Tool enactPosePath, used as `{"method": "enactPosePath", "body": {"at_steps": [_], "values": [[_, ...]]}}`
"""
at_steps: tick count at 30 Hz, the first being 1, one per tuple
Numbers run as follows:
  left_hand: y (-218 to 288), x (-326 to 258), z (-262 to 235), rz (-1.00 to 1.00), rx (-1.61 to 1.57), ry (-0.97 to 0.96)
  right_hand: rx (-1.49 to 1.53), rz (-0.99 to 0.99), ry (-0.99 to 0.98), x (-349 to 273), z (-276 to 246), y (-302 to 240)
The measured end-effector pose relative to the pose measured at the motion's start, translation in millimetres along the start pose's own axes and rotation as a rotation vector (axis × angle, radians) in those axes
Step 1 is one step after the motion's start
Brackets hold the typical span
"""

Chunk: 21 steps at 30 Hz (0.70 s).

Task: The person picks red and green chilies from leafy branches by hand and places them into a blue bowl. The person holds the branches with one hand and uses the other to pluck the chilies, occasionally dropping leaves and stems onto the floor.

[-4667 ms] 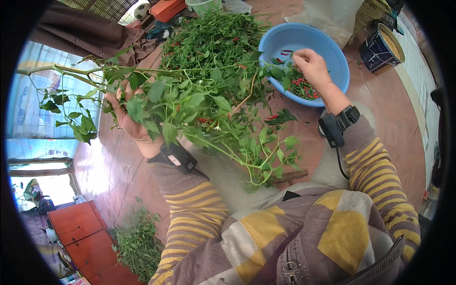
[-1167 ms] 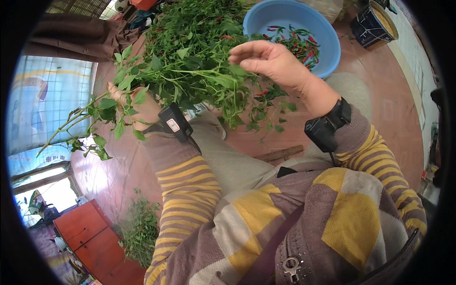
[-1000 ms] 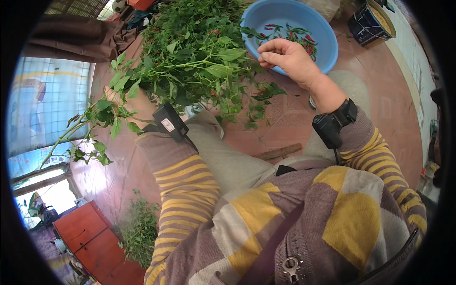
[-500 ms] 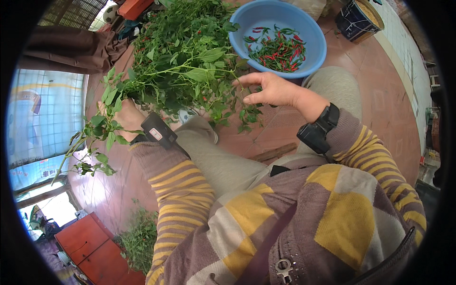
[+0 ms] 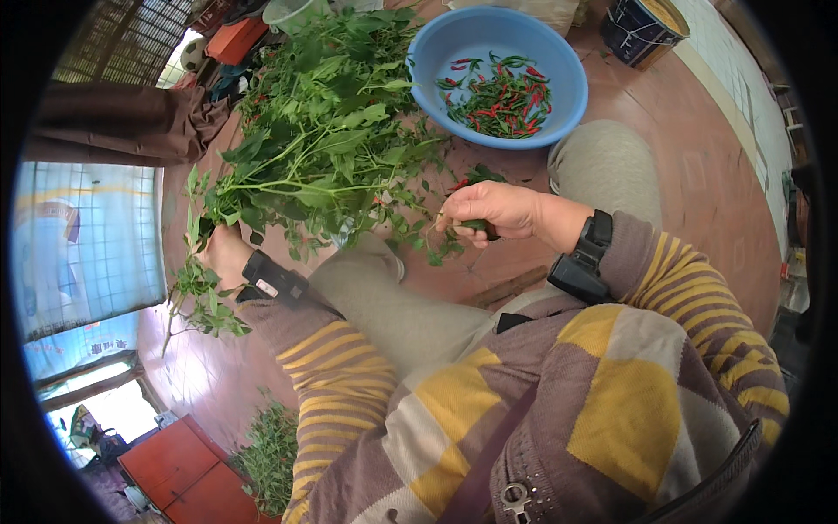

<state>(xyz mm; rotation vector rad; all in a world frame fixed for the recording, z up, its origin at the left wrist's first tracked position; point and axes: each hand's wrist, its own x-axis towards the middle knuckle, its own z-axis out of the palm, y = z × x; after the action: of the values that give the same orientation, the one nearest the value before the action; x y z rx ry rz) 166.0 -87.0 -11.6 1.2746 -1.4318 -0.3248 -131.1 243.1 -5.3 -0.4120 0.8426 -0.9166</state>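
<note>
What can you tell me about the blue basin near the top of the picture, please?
The blue basin is round, smooth and plastic-looking, and stands upright on the reddish floor beyond the person's knee. A loose heap of small red and green chili peppers lies in its bottom, well below the rim. Leafy stems reach its left rim. Neither hand touches it.

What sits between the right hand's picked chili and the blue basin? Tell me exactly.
Nothing solid. The right hand, closed on a small green chili, is just short of the blue basin; only a few loose sprigs of the leafy branch lie between, beside the raised knee.
</note>
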Motion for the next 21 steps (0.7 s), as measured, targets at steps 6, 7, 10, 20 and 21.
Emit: {"method": "enactPosePath", "body": {"at_steps": [6, 7, 10, 20, 21], "values": [[16.6, -8.5, -11.1, -0.325, -0.11, 0.091, 0.322, -0.005, 0.079, -9.1, -20.1, -8.5], [13.9, -7.3, -10.7, -0.298, -0.099, 0.098, 0.272, -0.039, 0.112, -10.5, -22.7, -11.2], [-3.0, 5.1, -5.9, -0.407, -0.233, 0.026, 0.229, -0.182, 0.046, -14.1, -23.1, -19.1], [7.3, -2.9, -6.3, 0.226, 0.585, 0.136, -0.332, -0.104, 0.22, -36.6, -9.8, -53.1], [15.7, -8.5, -7.9, 0.364, 0.735, 0.116, -0.448, -0.087, 0.296, -37.0, -10.2, -53.5]]}}
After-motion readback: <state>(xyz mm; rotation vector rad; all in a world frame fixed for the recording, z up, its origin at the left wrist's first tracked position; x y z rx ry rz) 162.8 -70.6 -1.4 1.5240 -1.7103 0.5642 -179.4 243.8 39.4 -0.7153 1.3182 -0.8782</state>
